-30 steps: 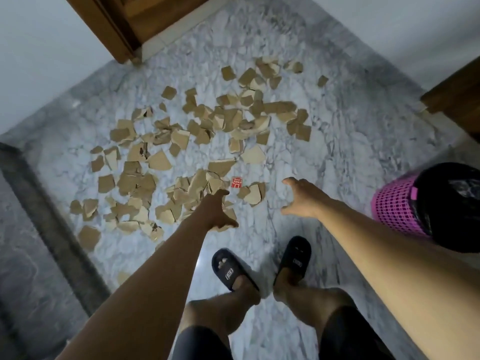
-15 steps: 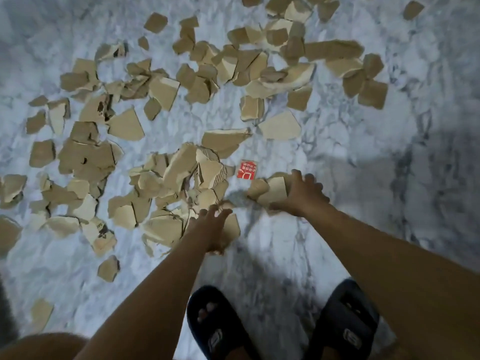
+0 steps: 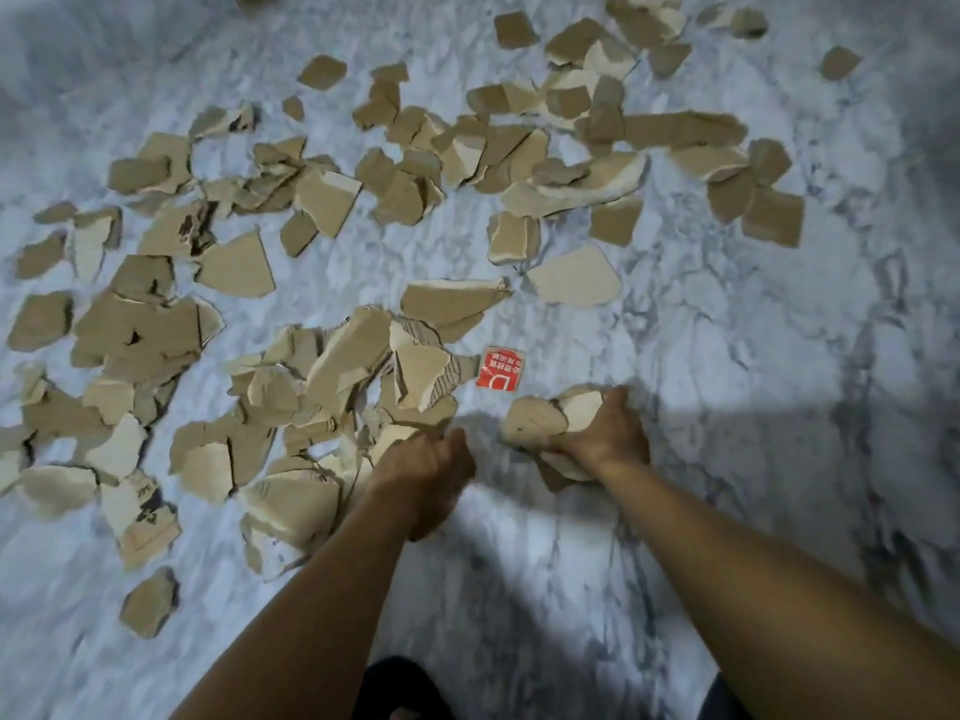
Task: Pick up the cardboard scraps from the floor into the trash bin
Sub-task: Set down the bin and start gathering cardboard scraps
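— many scraps [image 3: 239, 272] strewn over the floor [image 3: 727, 356]; right hand [image 3: 605, 439] clutches a few.
— left hand [image 3: 423, 475]?
— curled among scraps, hold unclear. gather full handfuls first; bin's out of sight.

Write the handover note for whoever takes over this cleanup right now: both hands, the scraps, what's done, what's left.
Right hand grips a small bunch of scraps down at the marble floor.
Left hand is curled at the near edge of the main pile; whether it holds anything is unclear.
Trash bin is out of view.
Done: one handful gathered.
Left: nearly every scrap, plus the red label piece, lies on the floor; carry handfuls to the bin.
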